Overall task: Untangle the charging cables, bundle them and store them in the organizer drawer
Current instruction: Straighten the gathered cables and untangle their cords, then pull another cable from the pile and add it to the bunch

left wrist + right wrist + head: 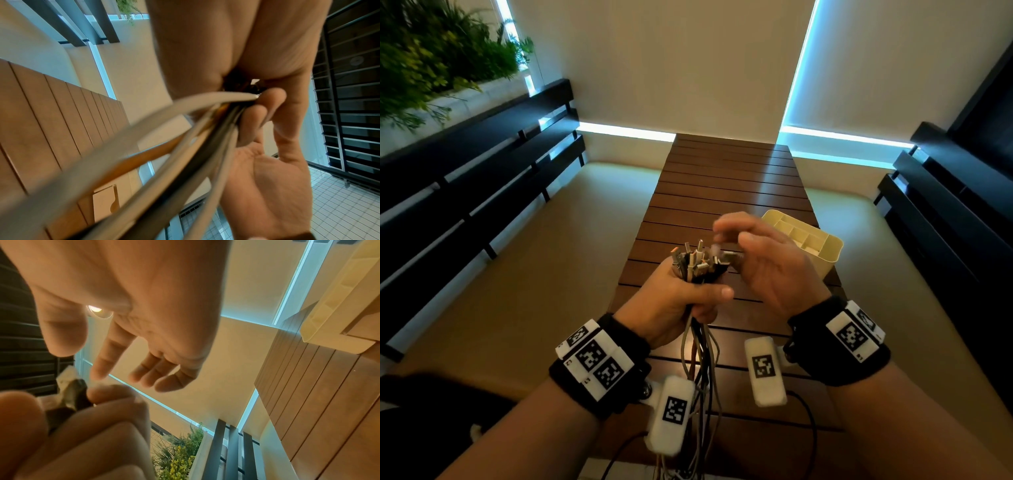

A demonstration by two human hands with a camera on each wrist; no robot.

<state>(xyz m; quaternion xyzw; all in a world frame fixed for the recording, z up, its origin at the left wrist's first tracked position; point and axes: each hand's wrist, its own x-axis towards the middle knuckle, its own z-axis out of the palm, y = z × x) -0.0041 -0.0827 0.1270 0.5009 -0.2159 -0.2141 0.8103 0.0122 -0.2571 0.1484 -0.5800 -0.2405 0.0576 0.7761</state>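
My left hand (681, 298) grips a bunch of several charging cables (698, 263) in its fist above the wooden table (729, 178). The plug ends stick up from the fist and the grey, black and orange cords (702, 370) hang down past my wrist. In the left wrist view the cords (185, 138) run blurred through my curled fingers (255, 116). My right hand (763, 260) hovers just right of the plugs with relaxed fingers (144, 369) and holds nothing. The cream organizer drawer (822, 246) with its dividers stands behind my right hand.
The slatted table runs away from me toward a light wall. Dark slatted benches (482, 164) line both sides, with plants (438, 58) at the upper left. Thin black wires (808, 421) from the wrist cameras trail over the near table end.
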